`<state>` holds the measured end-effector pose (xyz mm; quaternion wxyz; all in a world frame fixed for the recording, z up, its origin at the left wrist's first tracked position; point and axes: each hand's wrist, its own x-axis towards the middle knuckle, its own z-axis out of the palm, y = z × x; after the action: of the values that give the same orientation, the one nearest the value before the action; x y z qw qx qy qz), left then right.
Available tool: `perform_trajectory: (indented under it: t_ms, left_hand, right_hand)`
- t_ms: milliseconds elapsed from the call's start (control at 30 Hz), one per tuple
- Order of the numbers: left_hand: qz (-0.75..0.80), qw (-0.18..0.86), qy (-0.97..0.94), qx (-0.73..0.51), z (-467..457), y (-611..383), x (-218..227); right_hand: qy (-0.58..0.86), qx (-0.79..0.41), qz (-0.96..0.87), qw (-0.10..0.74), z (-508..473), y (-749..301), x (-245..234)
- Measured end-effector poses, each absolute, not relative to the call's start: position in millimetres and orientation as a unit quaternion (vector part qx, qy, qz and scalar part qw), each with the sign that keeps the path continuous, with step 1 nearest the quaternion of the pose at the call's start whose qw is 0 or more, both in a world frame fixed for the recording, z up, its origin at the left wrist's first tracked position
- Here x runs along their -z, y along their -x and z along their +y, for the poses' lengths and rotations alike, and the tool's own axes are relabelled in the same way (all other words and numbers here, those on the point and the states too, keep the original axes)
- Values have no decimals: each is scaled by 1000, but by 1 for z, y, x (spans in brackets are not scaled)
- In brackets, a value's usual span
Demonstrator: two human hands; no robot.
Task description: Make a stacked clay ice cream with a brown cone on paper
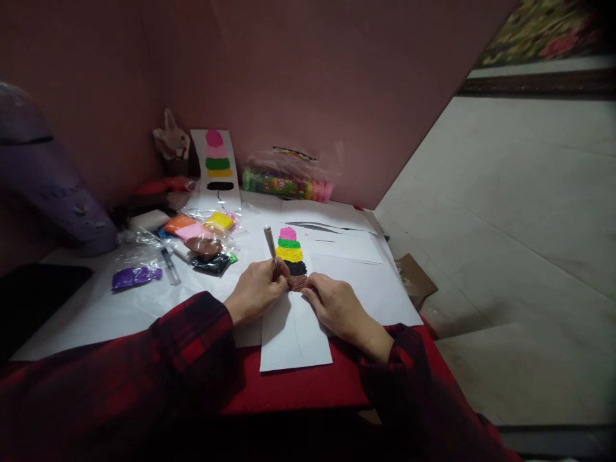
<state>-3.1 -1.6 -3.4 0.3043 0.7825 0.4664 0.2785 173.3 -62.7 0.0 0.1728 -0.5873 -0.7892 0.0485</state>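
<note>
A white paper strip (296, 346) lies before me with stacked bands of modelling clay: pink (288, 233), green (289, 244), yellow (289, 254), black (295, 267) and brown (297, 283). The brown band has a grooved surface. My left hand (257, 289) is closed around a slim white pen-like tool (270, 241), which points upward; its fingertips rest by the brown band's left end. At that band's right end, my right hand (337, 305) is closed, thumb and forefinger pinched against the clay. Its other fingers are curled under.
Bagged clay pieces (180, 224) lie at the left, with a purple packet (136, 278) and a clear tube (170, 266). Behind stands a card (222, 151) with coloured bands. A bag of coloured sticks (289, 183) lies against the wall. A purple bottle (52, 186) stands far left.
</note>
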Motion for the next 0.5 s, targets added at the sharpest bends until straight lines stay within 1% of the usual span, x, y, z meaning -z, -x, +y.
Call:
perform_trajectory:
  t_ms: [500]
  left_hand:
    - [463,307,-783,-281,-1,3,3]
  right_hand:
    - [589,-50,-788,174,-62,-173,0]
